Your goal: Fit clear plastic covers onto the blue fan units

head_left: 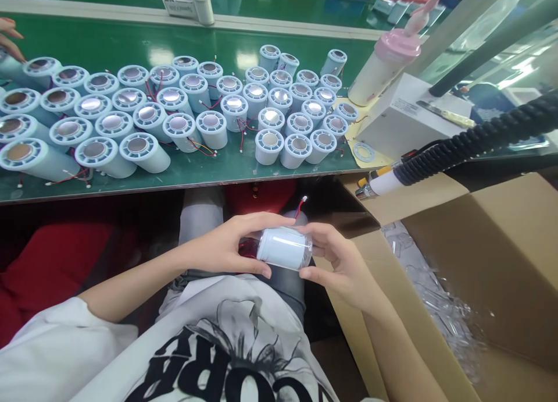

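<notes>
Above my lap I hold a pale blue cylinder [280, 248] lying on its side, with what looks like a clear plastic sleeve around it. The fingers and thumb of my left hand [235, 245] close around its left end. My right hand [342, 265] grips the right end, where the clear plastic shows past the blue body. A short red-and-blue wire with a white connector [304, 199] sticks up behind the cylinder. Many similar cylinders [297, 149] stand or lean in rows on the green table, several with thin wires trailing.
A cardboard box [492, 227] with clear plastic pieces [431, 300] inside stands open at my right. Above it hang a black corrugated hose [471, 137] and a white-grey device [405, 114]. A pink-lidded bottle [379, 64] stands behind. Another person's hand [9, 38] is at the far left.
</notes>
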The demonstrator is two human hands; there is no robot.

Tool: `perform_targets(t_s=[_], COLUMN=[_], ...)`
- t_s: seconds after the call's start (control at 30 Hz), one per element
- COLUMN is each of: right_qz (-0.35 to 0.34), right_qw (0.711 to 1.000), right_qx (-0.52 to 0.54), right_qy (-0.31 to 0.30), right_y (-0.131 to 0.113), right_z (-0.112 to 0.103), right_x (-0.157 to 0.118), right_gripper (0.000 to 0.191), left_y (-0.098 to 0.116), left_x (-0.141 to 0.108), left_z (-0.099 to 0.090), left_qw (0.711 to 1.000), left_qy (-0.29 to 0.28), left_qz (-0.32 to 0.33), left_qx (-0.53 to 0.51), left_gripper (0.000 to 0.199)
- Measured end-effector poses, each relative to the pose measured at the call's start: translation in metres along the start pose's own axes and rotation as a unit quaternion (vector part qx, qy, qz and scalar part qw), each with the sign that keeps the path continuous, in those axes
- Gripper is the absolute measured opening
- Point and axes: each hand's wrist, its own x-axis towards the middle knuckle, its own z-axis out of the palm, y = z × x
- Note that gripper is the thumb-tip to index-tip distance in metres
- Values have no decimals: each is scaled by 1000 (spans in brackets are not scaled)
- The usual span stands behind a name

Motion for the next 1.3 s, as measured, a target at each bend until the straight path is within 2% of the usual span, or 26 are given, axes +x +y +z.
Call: perform_targets(t_s=[0.23, 0.4, 0.5, 0.6, 0.67, 0.8, 0.93, 1.07, 1.2, 1.3], right_qz=[28, 9, -16, -38, -45, -58, -70, -73, -65, -68], right_qw=[998, 995, 984, 953, 929, 902, 897, 907, 922, 941], right_qx=[62, 92, 130, 148, 145, 138, 148, 159, 157, 121], right_qy=[-3, 33, 117, 261, 338, 404, 410, 383, 347, 310], right_y=[0, 15, 36, 61, 75, 90, 91, 85, 77, 71], right_z=[2, 5, 5, 0, -7, -20, -31, -38, -35, -24], right_x=[1, 1, 2, 7, 11, 17, 24, 30, 27, 16], right_gripper=[42, 44, 45, 50, 53, 52, 54, 54, 52, 50], left_y=[1, -3, -19, -37, -46, -49, -43, -40, -38, -27], left_x=[-1, 10, 38, 81, 112, 155, 170, 168, 149, 119], left_z=[-2, -2, 2, 13, 21, 32, 28, 17, 9, 1], left_qw=[1000, 990, 970, 950, 941, 931, 929, 938, 951, 964], left_qy=[-6, -12, 7, 39, 41, 32, 27, 19, 13, 15], left_qz=[-16, -53, -54, -60, -75, -109, -123, -129, -146, -140], left_qx=[-17, -134, -238, -305, -328, -348, -347, -322, -274, -227], left_gripper=[76, 76, 74, 69, 67, 64, 64, 69, 70, 66])
